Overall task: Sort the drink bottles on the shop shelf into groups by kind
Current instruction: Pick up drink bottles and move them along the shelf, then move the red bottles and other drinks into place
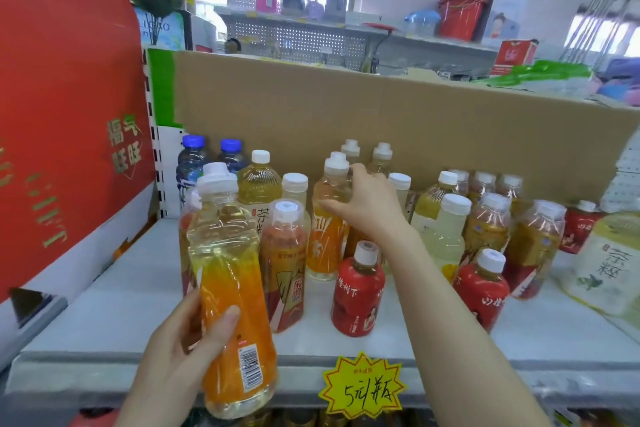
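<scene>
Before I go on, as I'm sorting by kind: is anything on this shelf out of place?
Nothing spilled or fallen, but kinds are mixed: one red bottle before the orange bottles, a second red bottle further right, a third red bottle far right.

Near orange-label bottle (235,288): clear glossy plastic, shiny film sleeve, white matt plastic cap.
Rear orange-label bottle (323,239): same finish.
Red-sleeved bottle (358,291): glossy shrink film.
Shelf (121,315): smooth, pale, matt.
Backing board (381,121): brown matt cardboard.
Price tag (362,385): yellow paper.
Red box (69,97): glossy card, gold foil lettering.
</scene>
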`<state>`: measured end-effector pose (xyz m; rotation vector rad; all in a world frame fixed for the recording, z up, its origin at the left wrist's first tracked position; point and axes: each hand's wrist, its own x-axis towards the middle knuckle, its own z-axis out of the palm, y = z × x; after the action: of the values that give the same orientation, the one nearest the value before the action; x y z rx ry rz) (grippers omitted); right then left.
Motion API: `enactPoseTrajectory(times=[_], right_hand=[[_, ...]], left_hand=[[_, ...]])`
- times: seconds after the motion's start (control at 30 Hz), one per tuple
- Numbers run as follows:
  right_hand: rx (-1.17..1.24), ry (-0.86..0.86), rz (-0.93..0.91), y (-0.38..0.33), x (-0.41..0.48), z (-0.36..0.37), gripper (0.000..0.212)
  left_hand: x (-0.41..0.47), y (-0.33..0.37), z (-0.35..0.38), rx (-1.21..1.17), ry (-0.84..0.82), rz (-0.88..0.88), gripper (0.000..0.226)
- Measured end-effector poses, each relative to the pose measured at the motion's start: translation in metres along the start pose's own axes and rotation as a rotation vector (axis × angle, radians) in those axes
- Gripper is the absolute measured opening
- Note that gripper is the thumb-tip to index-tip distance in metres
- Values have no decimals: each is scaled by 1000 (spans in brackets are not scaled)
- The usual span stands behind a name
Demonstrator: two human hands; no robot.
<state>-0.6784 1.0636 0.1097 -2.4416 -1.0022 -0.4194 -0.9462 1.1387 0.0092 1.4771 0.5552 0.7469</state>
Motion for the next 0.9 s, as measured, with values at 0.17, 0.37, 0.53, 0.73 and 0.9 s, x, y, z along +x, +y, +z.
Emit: enactPoseTrajectory(times=[0.17,0.37,0.53,0.73,0.9], right_hand=[[471,383,-9,26,-71,14,35],[591,112,210,33,-132,67,73],[663,183,263,40,-138,50,67],[701,386,326,63,-170,7,62],[705,385,299,88,-182,-8,66]], left_hand=[[-1,-8,7,-42,-49,28,95],[-6,-12,19,-68,-130,49,75],[-11,-14,28,-46,-173,74,59],[-10,-6,67,107,-228,188,42],[19,-15,128,335,-39,341,45]])
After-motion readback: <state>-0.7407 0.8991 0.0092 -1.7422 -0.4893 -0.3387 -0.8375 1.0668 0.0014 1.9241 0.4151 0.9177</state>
